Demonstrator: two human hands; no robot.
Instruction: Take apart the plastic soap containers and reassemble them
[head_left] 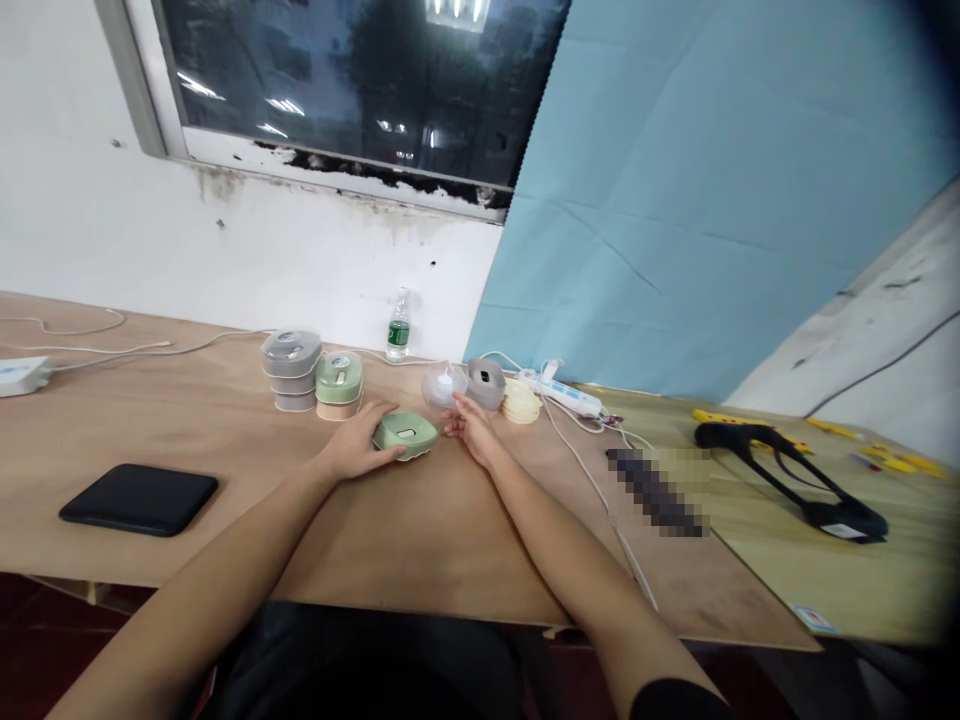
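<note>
A green lidded box [406,434] lies on the wooden table [420,530] in front of me. My left hand [358,446] rests against its left side, fingers wrapped on its edge. My right hand [471,428] lies just right of the box with fingers stretched out, holding nothing, close to a clear round lid [442,386] and a grey box [486,383]. Behind the left hand stand a stack of grey boxes [291,369] and a green box on a beige one [339,386].
A black tablet [139,497] lies at the left front. A water bottle [398,327] stands by the wall. Cream lids [520,401], a white power strip [564,394] with cables, and a black tool [795,474] lie to the right. A white adapter [21,375] sits far left.
</note>
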